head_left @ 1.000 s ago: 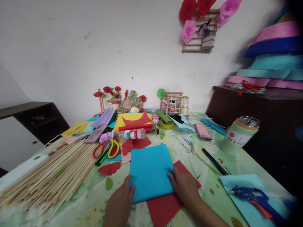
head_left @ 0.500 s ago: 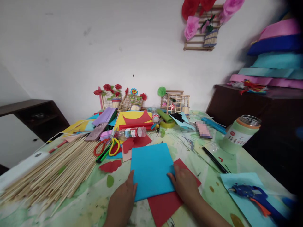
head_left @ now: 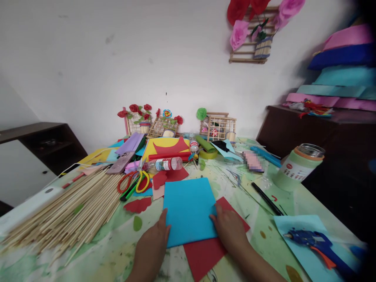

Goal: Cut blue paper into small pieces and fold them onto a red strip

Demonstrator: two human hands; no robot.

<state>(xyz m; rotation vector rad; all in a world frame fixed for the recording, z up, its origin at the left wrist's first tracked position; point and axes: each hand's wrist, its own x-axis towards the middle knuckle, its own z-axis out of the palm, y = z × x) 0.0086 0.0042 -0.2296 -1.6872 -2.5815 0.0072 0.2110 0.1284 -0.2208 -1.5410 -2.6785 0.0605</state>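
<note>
A square of bright blue paper, perhaps folded or stacked, lies in front of me. My left hand grips its lower left edge between thumb and fingers. At the opposite edge, my right hand pinches the blue paper, its fingers partly over the red paper. That red sheet shows below the blue square and out to its right. Beyond the blue paper's far edge lie red paper scraps and a plastic bottle on its side.
Left are many thin wooden sticks, scissors and a green-and-black cutter. Right are a black pen, a glue gun on light blue paper and a green jar. Stick frames with paper flowers stand by the wall.
Both hands keep hold of the blue paper's edges. The paper and hands look almost unmoved; the whole view has shifted very slightly.
</note>
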